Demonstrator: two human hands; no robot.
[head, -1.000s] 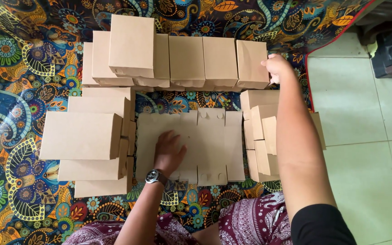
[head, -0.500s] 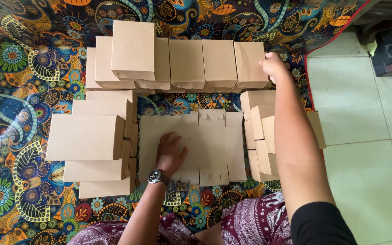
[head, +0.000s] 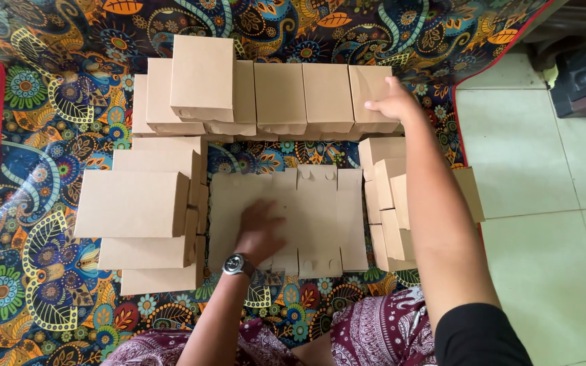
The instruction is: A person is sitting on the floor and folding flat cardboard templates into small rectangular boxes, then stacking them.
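The left hand (head: pixel 260 227) has a wristwatch (head: pixel 237 265) just behind it, with a round silver-toned case and a dark band that wraps the wrist. The forearm above the watch is bare. The right hand (head: pixel 393 103) wears no ring or band that can be made out, and its forearm is bare up to a black sleeve (head: pixel 479 337) that covers the upper arm at the near right edge. Over the lap, at the near edge, lie loose trousers (head: pixel 374 332) of maroon cloth printed with a fine white paisley pattern.
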